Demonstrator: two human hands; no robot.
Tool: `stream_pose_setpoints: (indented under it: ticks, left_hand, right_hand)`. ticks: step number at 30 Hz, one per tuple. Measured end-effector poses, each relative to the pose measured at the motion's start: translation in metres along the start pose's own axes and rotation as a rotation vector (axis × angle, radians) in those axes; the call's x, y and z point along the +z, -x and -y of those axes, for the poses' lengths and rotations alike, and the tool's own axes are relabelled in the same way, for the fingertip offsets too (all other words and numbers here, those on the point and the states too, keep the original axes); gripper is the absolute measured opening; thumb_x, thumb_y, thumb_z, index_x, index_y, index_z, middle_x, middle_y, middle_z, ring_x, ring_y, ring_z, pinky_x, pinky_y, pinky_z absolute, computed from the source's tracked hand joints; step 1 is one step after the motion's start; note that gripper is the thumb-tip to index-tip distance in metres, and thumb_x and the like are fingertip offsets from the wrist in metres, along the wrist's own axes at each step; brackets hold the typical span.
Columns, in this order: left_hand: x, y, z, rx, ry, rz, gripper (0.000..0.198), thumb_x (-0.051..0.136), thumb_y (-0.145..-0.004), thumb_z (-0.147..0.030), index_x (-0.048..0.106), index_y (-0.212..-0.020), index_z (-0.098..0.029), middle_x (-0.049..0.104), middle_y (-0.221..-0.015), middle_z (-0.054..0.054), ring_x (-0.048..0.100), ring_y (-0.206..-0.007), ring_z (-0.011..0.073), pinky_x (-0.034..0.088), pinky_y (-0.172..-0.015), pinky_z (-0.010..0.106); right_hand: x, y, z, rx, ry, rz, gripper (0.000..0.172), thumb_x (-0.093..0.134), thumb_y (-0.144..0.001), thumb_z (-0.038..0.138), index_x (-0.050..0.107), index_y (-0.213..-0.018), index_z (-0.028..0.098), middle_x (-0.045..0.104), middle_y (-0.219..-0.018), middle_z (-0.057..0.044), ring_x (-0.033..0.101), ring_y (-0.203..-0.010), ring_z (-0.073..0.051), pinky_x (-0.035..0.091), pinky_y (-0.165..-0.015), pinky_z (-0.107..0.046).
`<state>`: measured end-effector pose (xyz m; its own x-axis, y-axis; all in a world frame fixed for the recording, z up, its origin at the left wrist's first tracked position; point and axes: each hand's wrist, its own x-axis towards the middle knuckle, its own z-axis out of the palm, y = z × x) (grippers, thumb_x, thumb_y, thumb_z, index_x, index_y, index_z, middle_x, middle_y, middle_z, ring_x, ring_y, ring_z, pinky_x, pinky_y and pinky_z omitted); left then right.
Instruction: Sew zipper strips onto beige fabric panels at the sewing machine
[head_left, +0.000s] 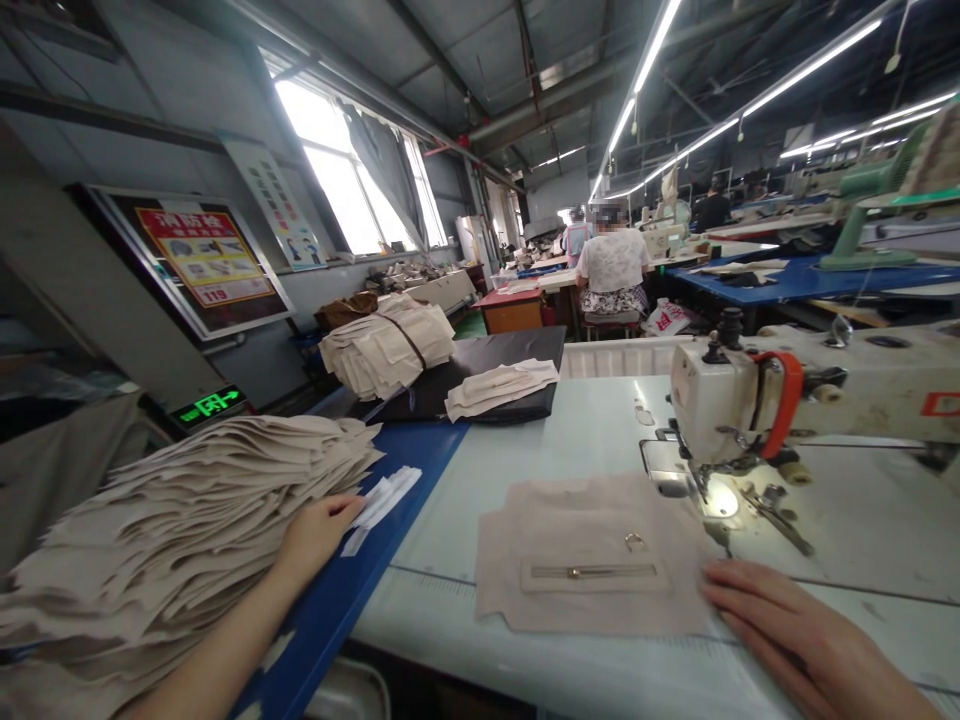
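Note:
My left hand reaches over the blue table, its fingers closed at the near edge of a small stack of white strips. Flat on the pale sewing table lies a beige fabric panel with a zipper set in a rectangular frame and a small metal ring above it. My right hand rests at the panel's right edge, fingers stretched out and lying flat. The sewing machine stands just beyond that hand, its lamp lighting the needle area.
A tall heap of beige fabric pieces fills the left side. Behind are a tied fabric bundle and a folded beige stack on a black board. Farther off, a person sits with their back to me.

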<state>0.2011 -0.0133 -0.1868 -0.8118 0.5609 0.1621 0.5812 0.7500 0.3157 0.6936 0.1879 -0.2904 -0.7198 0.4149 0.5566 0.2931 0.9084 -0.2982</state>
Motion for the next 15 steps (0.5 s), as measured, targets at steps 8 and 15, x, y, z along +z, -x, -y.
stream_pose_setpoints:
  ticks: [8, 15]
  left_hand:
    - [-0.0025, -0.0033, -0.0059, -0.064, 0.038, -0.075, 0.022, 0.06, -0.072, -0.038, 0.072, -0.069, -0.021, 0.076, -0.072, 0.006, 0.071, -0.074, 0.0287, 0.05, -0.065, 0.032]
    - [-0.0019, -0.0031, -0.0089, -0.064, 0.086, -0.113, 0.018, 0.062, -0.067, -0.039, 0.067, -0.063, -0.022, 0.072, -0.064, 0.003, 0.068, -0.069, 0.0265, 0.048, -0.06, 0.03]
  right_hand:
    - [0.0047, 0.0042, -0.003, 0.029, -0.01, 0.012, 0.033, 0.049, -0.098, 0.042, 0.077, -0.108, 0.028, 0.073, -0.114, -0.006, 0.07, -0.104, -0.021, 0.057, -0.092, -0.028]
    - [0.0024, 0.0015, -0.001, -0.061, 0.083, -0.034, 0.028, 0.051, -0.096, 0.034, 0.076, -0.109, 0.03, 0.073, -0.114, -0.003, 0.071, -0.101, -0.021, 0.06, -0.087, -0.027]
